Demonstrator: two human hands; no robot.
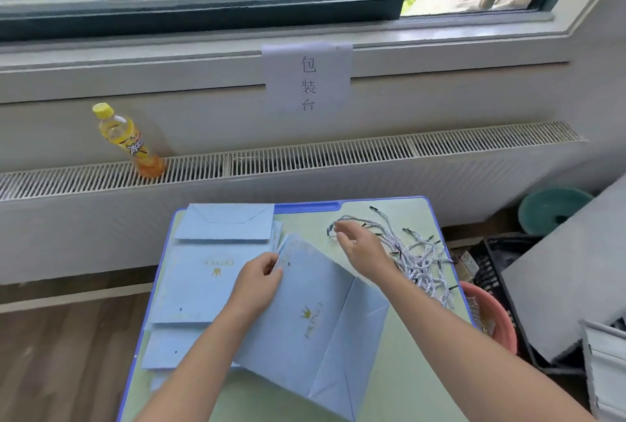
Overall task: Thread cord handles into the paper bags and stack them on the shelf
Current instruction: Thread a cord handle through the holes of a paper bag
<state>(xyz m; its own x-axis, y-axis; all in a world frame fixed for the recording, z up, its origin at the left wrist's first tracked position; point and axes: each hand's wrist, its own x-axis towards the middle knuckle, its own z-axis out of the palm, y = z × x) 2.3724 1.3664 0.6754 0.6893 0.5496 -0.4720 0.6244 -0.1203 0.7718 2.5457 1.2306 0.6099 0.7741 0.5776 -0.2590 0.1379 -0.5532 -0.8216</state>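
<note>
— How were the hands posed?
— The left hand (259,274) pinched the top edge of the pale-blue paper bag (315,316) at table centre; the right hand (359,245), fingers loosely spread and holding nothing, reached over the twisted white cords (418,260) at two o'clock.
— And the remaining bags?
— A flat, matte stack (203,272) lay at nine o'clock.
</note>
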